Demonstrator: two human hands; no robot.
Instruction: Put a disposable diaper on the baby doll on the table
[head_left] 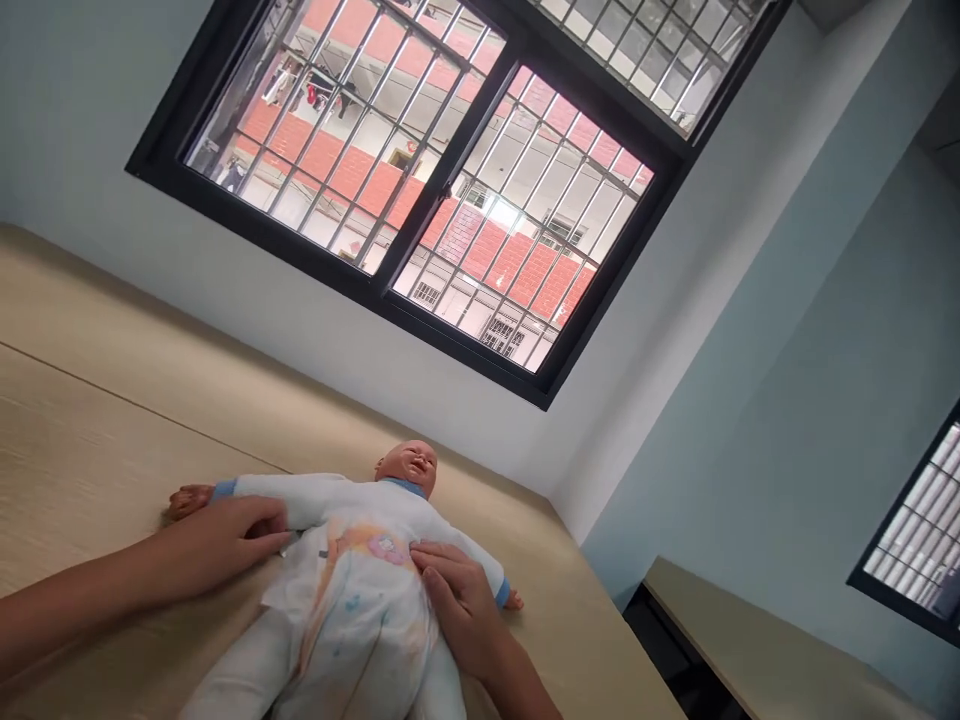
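A baby doll (379, 500) in white clothes lies face-up on a pale table (97, 450), a printed diaper (364, 620) over its middle. The left hand (244, 528) curls beside the diaper; the right hand (459, 600) touches its opposite side. Whether either grip pinches it is unclear.

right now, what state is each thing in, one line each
baby doll: on its back, arms spread, clothed
printed diaper: drawn up over the doll's front; fastening unclear
left hand: fingers curled, beside the diaper; grip unclear
right hand: fingers bent, touching the diaper's front
black-framed window: barred; latching unclear
laundry outside: hanging
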